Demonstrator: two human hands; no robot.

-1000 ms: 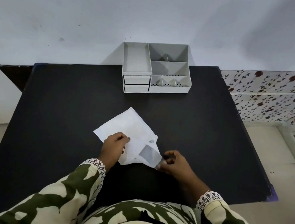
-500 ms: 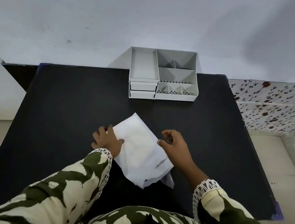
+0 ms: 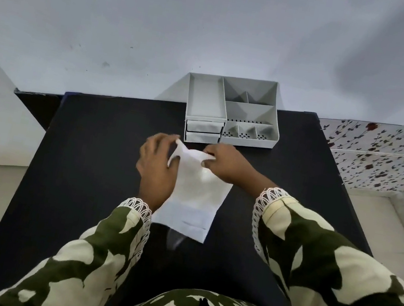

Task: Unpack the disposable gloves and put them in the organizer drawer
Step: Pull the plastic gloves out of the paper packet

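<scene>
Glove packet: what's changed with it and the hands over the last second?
The white glove packet was turned, so its far end now points at the organizer. The left hand and right hand left the near end and now both pinch the far end, pulling it apart. The organizer stays at the table's back edge, drawers shut.

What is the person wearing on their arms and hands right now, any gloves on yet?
No gloves: the left hand and right hand are both bare, with no rings or watch showing. Both arms are covered by long loose fabric sleeves in an olive-green and cream camouflage-like print. Each cuff ends at the wrist in a white looped lace trim.
</scene>
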